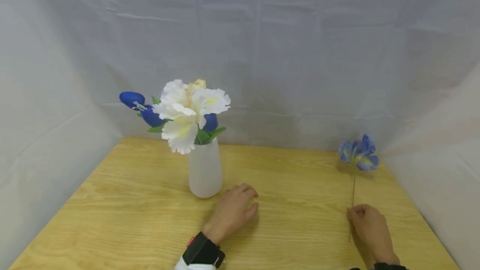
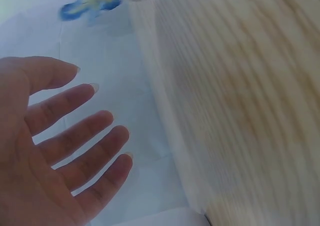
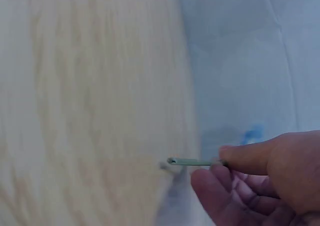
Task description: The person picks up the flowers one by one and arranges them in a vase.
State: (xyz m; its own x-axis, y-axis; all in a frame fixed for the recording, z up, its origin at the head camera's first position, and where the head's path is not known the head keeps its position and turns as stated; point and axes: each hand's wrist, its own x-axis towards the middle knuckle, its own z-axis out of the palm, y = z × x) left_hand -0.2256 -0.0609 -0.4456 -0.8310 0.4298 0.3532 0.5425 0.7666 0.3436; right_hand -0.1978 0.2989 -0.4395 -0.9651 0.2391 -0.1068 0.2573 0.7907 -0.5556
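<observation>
A blue artificial iris (image 1: 359,153) with yellow-marked petals is at the right of the table, its thin stem (image 1: 353,188) pointing toward the near edge. My right hand (image 1: 370,227) pinches that stem between thumb and fingers; in the right wrist view the green stem end (image 3: 192,162) sticks out past the fingertips. Left of centre stands a white vase (image 1: 205,170), upright, holding a large white iris (image 1: 183,113) and dark blue buds (image 1: 151,116) with green leaves. Beside the vase's base, my left hand (image 1: 233,211) holds nothing, its fingers spread and relaxed in the left wrist view.
Everything stands on a light wood-grain table (image 1: 292,203). A pale sheet (image 1: 262,53) hangs behind the table's far edge and along both sides. A black band (image 1: 202,250) is strapped round the left wrist.
</observation>
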